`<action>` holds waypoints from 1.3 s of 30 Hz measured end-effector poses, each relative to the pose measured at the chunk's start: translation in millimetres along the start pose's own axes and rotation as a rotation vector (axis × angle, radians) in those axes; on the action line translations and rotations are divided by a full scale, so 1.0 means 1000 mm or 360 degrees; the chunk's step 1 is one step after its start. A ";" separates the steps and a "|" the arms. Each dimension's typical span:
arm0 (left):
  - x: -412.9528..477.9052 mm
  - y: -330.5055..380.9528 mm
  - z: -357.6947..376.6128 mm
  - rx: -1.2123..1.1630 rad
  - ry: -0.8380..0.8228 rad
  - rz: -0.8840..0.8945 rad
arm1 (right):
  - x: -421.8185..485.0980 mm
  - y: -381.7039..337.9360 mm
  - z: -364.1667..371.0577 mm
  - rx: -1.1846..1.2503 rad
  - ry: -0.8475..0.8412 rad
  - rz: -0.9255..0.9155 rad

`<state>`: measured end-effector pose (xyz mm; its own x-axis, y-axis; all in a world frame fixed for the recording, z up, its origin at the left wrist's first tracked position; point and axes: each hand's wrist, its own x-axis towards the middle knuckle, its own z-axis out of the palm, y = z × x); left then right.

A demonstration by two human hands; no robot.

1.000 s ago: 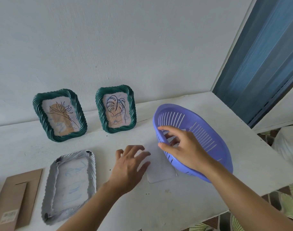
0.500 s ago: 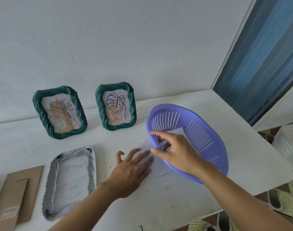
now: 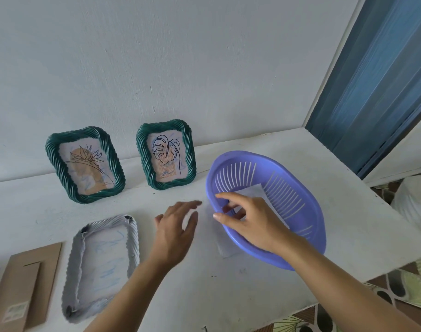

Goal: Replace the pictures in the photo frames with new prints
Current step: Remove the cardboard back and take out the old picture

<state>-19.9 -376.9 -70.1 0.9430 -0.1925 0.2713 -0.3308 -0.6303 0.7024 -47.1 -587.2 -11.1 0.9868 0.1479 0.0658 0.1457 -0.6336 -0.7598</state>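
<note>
Since a second ago: left hand (image 3: 176,226) up off the white print (image 3: 225,249), now blurred above the table (image 3: 228,295), fingers straight, spread, holding nothing; purple basket (image 3: 321,224) slid further over that print, only a near corner peeking from under the rim. Right hand (image 3: 252,221) gripping the basket's near rim, thumb outside, fingers curled inside. Lift the basket clear first, then draw the print out flat by one edge, uncreased, toward the grey frame (image 3: 134,238) lying face down, back open, near left.

Pale wall (image 3: 180,56), white table (image 3: 228,298), blue door (image 3: 377,80).
</note>
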 end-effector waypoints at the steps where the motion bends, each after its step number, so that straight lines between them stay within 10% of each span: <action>1: 0.008 0.005 -0.003 -0.0083 0.0067 -0.0019 | 0.002 0.000 -0.004 0.0047 0.0015 0.0019; 8: 0.048 0.045 -0.012 -0.0007 -0.0119 0.0029 | 0.026 0.041 -0.061 -0.0565 0.0231 -0.0048; 15: 0.054 0.048 -0.004 0.0195 -0.0247 0.0008 | 0.052 0.064 -0.069 -0.1118 -0.0220 -0.0268; 39: 0.055 0.044 -0.008 0.0244 -0.0199 -0.0001 | 0.060 0.069 -0.054 -0.0936 -0.0155 -0.0208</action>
<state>17.3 -409.1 -19.1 0.9434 -0.2783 0.1804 -0.3301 -0.7356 0.5916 25.6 -663.3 -25.1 0.9511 0.3043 0.0538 0.3075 -0.9145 -0.2629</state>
